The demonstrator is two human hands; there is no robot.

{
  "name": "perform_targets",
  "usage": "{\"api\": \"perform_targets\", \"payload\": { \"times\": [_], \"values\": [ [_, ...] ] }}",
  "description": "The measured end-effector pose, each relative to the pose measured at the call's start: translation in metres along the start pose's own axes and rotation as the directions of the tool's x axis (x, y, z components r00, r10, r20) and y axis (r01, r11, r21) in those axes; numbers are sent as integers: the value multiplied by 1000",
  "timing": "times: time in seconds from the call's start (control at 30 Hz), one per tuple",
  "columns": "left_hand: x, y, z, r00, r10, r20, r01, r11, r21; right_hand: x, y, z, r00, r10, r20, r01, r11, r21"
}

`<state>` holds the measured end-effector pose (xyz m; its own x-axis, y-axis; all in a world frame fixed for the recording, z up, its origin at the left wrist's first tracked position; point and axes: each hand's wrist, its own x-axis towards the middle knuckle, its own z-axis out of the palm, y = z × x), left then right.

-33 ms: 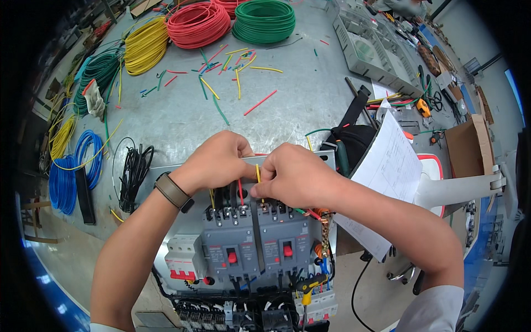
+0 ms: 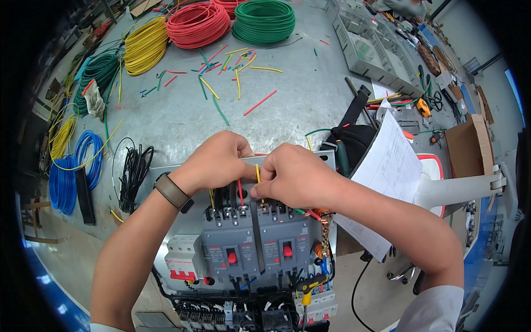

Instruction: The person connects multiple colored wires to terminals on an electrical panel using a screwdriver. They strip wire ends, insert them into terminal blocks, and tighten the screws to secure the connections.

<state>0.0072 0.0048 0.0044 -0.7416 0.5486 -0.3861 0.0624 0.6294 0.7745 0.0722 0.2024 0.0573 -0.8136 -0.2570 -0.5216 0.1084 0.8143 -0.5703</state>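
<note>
My left hand (image 2: pixel 218 159) is closed above the left grey circuit breaker (image 2: pixel 229 240). A red wire (image 2: pixel 240 192) rises from that breaker's top terminals and passes under this hand; what the fingers hold is hidden. My right hand (image 2: pixel 293 174) pinches a yellow wire (image 2: pixel 258 174), whose lower end reaches the top terminals of the right grey circuit breaker (image 2: pixel 285 238). The fingers of both hands nearly meet around this wire. Each breaker has a red toggle and stands on a metal mounting plate (image 2: pixel 176 172).
A white switch (image 2: pixel 183 255) with red levers sits left of the breakers. A yellow-black screwdriver (image 2: pixel 310 284) lies below them. Papers (image 2: pixel 387 160) hang at right. Wire offcuts (image 2: pixel 260 103) and coils, including a green coil (image 2: pixel 264 21), lie on the far table. A black cable bundle (image 2: pixel 135 177) lies left.
</note>
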Motion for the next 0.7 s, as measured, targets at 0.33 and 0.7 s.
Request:
{"api": "perform_targets", "payload": {
  "times": [0.33, 0.7],
  "values": [
    [-5, 5, -3, 998, -30, 47, 32, 999, -43, -3, 1, 1, 1000, -15, -17, 15, 1000, 8],
    [-10, 12, -8, 997, -56, 55, 59, 997, -56, -15, 9, -38, 943, -290, -166, 294, 956, 1]
  ]
}}
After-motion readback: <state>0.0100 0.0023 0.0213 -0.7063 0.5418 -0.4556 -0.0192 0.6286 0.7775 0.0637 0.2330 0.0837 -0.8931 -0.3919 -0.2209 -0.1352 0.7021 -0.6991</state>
